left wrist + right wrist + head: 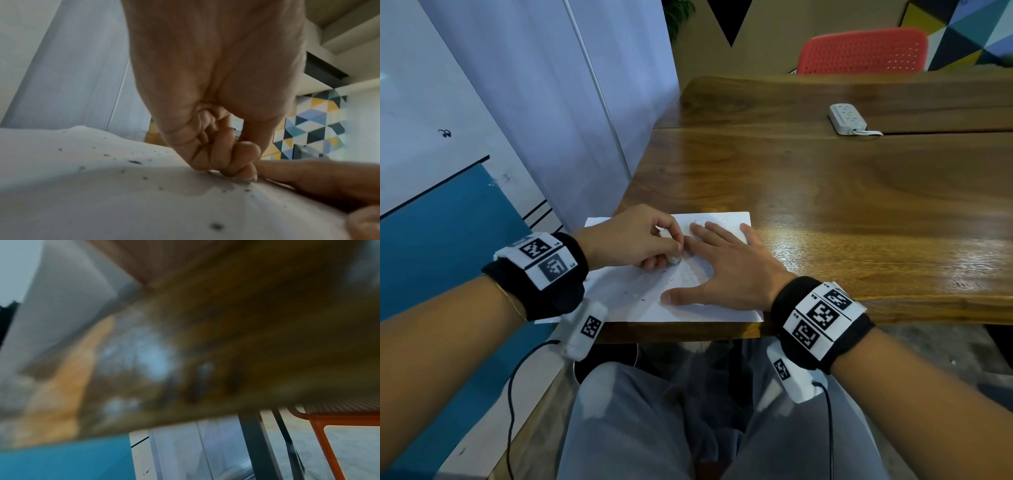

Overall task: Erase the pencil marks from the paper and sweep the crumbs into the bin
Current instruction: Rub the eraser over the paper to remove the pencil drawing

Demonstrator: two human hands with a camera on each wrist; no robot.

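Rubbing the eraser (pixel 674 259) over the paper (pixel 688 308), I have it pinched in the curled fingers of my left hand (pixel 635 240), its pale tip poking out under my fingertips and pressed to the sheet. The paper lies directly beneath both hands, at the near edge of the table (pixel 825 192), its long side running left to right across me. My right hand (pixel 729 270) lies flat on it just to the right of the eraser, fingers spread and straight, pinning the sheet; its index finger nearly touches my left fingers.

The sheet is white with faint pencil lines toward its far edge, beyond my fingertips, so I judge the erasing unfinished. Dark crumbs (pixel 134 162) are scattered on the near part, toward my wrists. I cannot see a bin anywhere, so which way I will sweep is unclear.

Farther off, beyond my right hand, sits a white power strip (pixel 847 119), and past it a red chair (pixel 863 51).
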